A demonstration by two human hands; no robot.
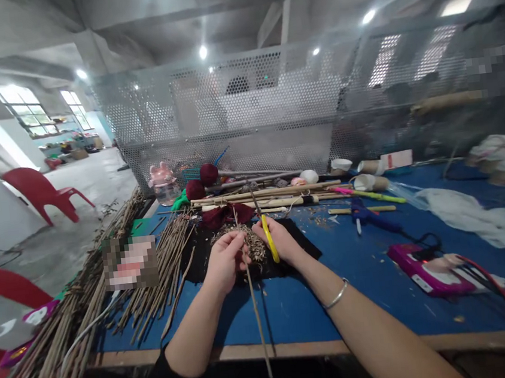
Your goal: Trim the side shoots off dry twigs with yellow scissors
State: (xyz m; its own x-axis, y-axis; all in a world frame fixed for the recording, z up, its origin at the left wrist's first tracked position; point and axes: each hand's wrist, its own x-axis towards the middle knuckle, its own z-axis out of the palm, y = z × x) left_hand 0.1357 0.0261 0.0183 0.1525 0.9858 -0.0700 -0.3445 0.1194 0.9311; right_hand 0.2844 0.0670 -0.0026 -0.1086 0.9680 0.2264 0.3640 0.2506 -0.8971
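My left hand (228, 259) is closed round a thin twig (258, 321), which points down past the table's front edge. Close on its right, my right hand (280, 238) holds yellow-handled scissors (269, 238), their blades pointing up and away from me. Behind and between my hands lies a heap of small cut twig pieces (257, 247) on a black cloth (300, 238). A dark red cloth (227, 215) sits just beyond the heap. Left of my hands, many loose twigs (162, 270) are spread on the blue table (349, 299).
Long branches (80, 309) run along the left edge. Sticks (275, 192) and dark red balls (209, 174) lie at the back before a perforated screen (226, 107). At right are a blue glue gun (373, 219), a purple power strip (436, 269) and a white plastic bag (476, 213).
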